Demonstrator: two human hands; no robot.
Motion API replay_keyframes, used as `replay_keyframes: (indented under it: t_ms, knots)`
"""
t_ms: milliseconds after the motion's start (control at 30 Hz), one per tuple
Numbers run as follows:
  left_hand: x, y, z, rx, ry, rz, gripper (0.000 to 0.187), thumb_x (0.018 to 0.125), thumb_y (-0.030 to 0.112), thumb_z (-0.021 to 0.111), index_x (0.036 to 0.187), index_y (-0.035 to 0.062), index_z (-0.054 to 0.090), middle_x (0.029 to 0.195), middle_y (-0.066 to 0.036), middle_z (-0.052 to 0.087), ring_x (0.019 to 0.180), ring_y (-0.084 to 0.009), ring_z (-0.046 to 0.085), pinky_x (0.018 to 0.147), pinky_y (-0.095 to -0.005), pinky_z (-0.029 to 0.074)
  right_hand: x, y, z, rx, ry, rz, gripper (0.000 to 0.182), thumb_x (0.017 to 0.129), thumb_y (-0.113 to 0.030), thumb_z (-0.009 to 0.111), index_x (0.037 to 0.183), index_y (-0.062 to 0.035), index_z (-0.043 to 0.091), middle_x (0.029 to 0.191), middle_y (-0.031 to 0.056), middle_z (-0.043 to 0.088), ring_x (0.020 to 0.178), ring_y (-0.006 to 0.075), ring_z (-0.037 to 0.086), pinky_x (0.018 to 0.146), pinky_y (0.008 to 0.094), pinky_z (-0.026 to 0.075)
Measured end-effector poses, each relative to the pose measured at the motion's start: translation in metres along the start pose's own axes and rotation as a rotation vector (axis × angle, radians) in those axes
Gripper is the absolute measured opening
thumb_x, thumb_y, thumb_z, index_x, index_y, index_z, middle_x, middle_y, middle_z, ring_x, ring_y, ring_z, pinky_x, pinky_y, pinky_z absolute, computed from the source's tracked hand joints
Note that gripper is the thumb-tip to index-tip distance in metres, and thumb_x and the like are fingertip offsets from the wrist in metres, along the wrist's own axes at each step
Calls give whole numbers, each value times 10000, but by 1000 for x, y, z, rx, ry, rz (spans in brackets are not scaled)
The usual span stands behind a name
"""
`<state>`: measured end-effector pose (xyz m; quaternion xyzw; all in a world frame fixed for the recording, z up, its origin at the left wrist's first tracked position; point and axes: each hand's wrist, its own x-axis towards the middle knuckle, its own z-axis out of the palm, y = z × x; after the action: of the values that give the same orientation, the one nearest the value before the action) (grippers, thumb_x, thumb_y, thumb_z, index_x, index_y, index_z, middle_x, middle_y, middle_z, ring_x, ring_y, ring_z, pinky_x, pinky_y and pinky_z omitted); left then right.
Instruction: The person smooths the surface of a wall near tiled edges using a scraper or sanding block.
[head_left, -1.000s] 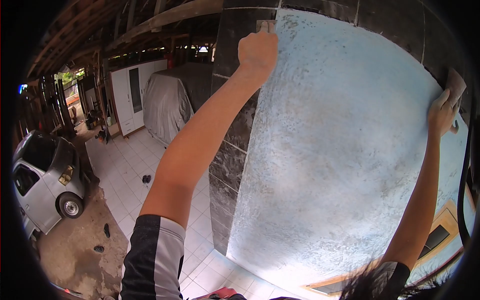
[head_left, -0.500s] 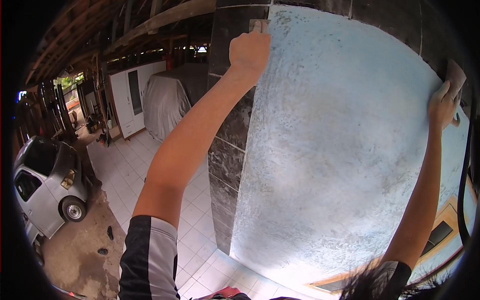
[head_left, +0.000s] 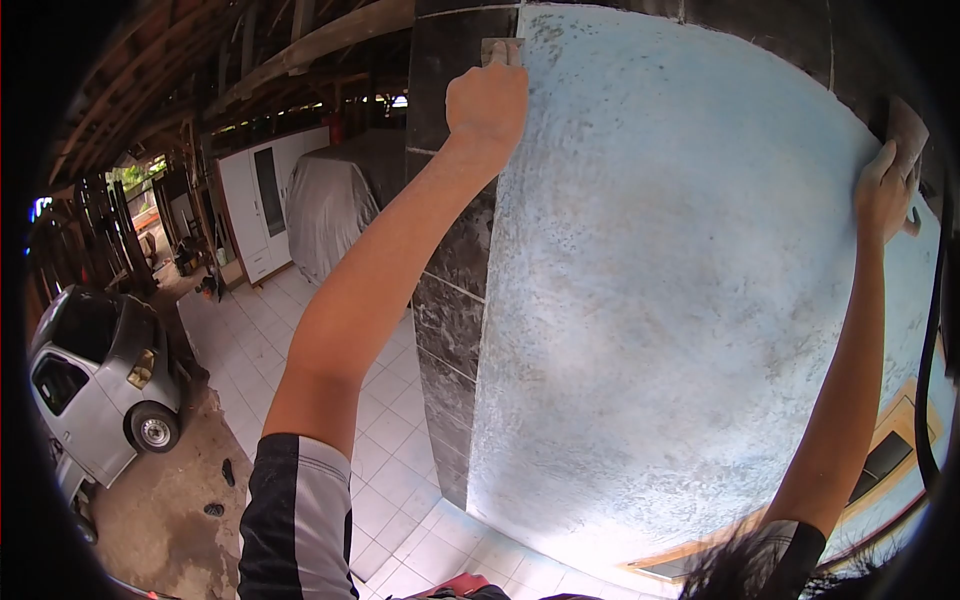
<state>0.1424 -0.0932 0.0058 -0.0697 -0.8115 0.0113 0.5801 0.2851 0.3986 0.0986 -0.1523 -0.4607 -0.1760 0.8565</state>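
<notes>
High up at the left, my left hand (head_left: pixel 488 100) is closed on a small flat scraper (head_left: pixel 502 48), fingers pressed along its blade. The scraper lies against the dark tiles (head_left: pixel 448 235), at the border with the blue-painted wall (head_left: pixel 670 250). Over at the upper right, my right hand (head_left: pixel 884 196) is closed around a flat, grey-brown trowel-like tool (head_left: pixel 907 130) with a curved end showing below the fingers. That tool is beside the upper right of the blue wall; whether it touches the surface cannot be told.
Dark tiles border the wall's top. A wood-framed opening (head_left: pixel 885 455) and a black cable (head_left: pixel 932 370) are at the right. Left are a white tiled floor (head_left: pixel 395 500), a covered bulky object (head_left: pixel 330 215), a white cabinet (head_left: pixel 262 200) and a silver vehicle (head_left: pixel 105 385).
The view has shifted slightly, so the wall edge and left hand appear a little farther left. Both hands keep their holds and stay at nearly the same places on the wall.
</notes>
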Motion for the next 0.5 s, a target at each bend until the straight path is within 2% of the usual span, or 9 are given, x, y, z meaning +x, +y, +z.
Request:
replay_keyframes:
  t_ms: [33,167,233,267,333,467,500]
  knots:
    - [2,1,0,12,-107,-10,566,866,67,574,1423,41,474,1457,-101,517,916,-294,726,727,-392,610,0,1,2,-2,1,0,680,1033,-547,186,1426,-113,532,1500,144,468,1432,346,363,1090,740,162]
    - [20,2,7,15,-31,-30,552,868,63,566,1414,38,487,1453,-108,518,921,-300,724,732,-395,609,-1,5,4,16,-5,4,671,1031,-549,194,1436,-128,523,1507,136,462,1433,346,360,1062,762,145]
    - [24,1,4,7,89,-16,271,823,76,656,1081,50,730,1108,-153,715,856,-283,737,656,-383,603,1,3,2,-27,-31,1,673,1031,-550,199,1437,-119,520,1506,141,463,1430,349,364,1059,763,138]
    - [20,0,4,10,85,-14,271,823,76,656,1081,50,730,1108,-153,715,856,-283,737,656,-383,603,1,1,0,13,-12,2,671,1032,-547,206,1437,-113,518,1497,143,474,1428,349,368,1046,772,132]
    - [7,0,3,4,51,-18,551,866,64,567,1410,36,487,1437,-128,530,931,-309,722,739,-401,608,1,3,1,51,6,0,668,1033,-544,212,1437,-107,516,1488,146,485,1426,350,371,1033,781,126]
    - [-1,1,3,-14,6,7,583,836,86,629,1404,29,512,1427,-165,533,897,-298,729,707,-393,603,1,6,2,-44,-83,26,687,1036,-538,213,1285,-63,643,1447,155,526,1427,349,371,1013,799,110]
    - [7,1,5,-16,69,-11,559,841,89,624,1389,26,527,1421,-159,540,903,-296,729,711,-395,603,1,3,-2,-53,-103,37,696,1037,-538,210,1255,-56,662,1436,157,536,1427,349,370,1013,799,107]
